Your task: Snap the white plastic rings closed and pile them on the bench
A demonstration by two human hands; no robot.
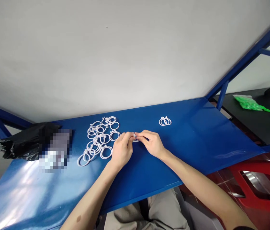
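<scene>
Black plastic, a crumpled bag [23, 140], lies left of the ring heap [98, 136] on the blue tabletop [197, 127], with a pixelated item [59, 140] between them. Just right of the heap, the left hand [122, 148] has its fingers pinched together on a held ring [136, 140], which should handle as light, springy plastic, smooth enough to slip; its small nub is probably the surest place to grip, gently, since a thin loop could snap. Of it, a pale nub and a low white arc show, the rest being hidden; the heap's pieces are slim white hoops with knobbed ends. On the side away from the heap, the right hand [154, 143] also pinches it, fingers nearly meeting. Farther right of the heap sit some overlapping rings [163, 118], and well beyond, a bag of green pieces [248, 103].
</scene>
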